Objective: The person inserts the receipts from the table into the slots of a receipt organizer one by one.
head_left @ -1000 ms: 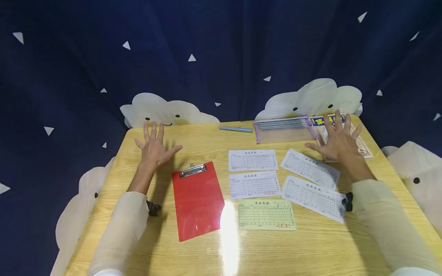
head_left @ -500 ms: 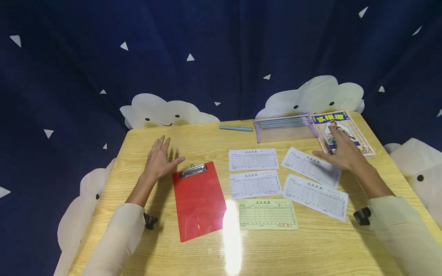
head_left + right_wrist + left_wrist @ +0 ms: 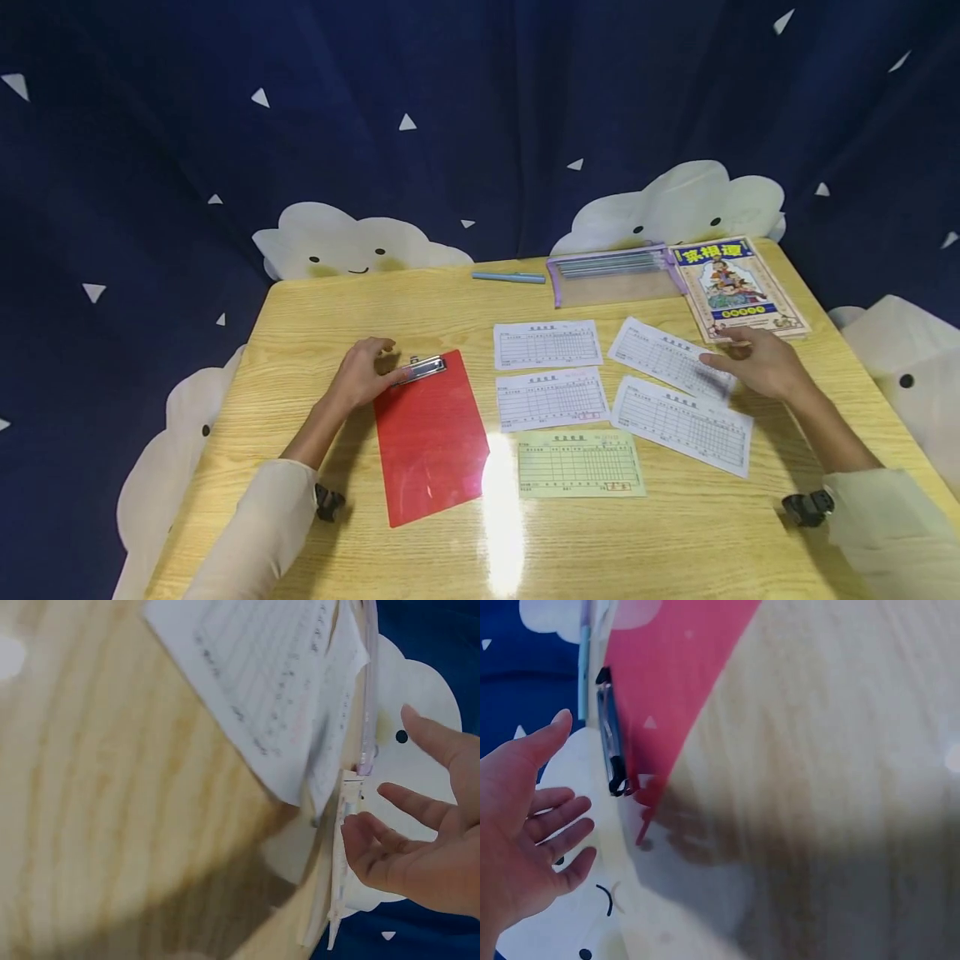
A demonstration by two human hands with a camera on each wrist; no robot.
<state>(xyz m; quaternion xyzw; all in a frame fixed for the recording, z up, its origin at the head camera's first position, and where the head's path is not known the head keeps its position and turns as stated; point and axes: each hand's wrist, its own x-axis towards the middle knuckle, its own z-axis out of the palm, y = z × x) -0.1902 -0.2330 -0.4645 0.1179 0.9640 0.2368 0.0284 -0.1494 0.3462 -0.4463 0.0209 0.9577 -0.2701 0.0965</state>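
Observation:
My left hand [image 3: 360, 375] hovers at the top left corner of a red clipboard [image 3: 431, 446], its thumb overlapping the metal clip [image 3: 423, 367] in the head view. In the left wrist view this hand [image 3: 517, 832] has loosely bent fingers and shows apart from the clip [image 3: 610, 739]. My right hand [image 3: 765, 367] is over the right end of a tilted white form slip [image 3: 660, 350], beside the lower edge of a illustrated book [image 3: 731, 287]. The right wrist view shows its fingers [image 3: 416, 806] relaxed, holding nothing.
Beside the clipboard lie two more white slips [image 3: 547, 344] in a column, above a green slip [image 3: 581, 467]. Another tilted white slip [image 3: 682, 427] lies at right. A mesh pencil case [image 3: 618, 289] and a blue pen [image 3: 508, 277] lie along the table's back edge, before a curtain.
Both hands have drawn back from the far part of the table toward the person, their spread fingers relaxing. The left is now at the clipboard's clip; the right has uncovered the book's cover.

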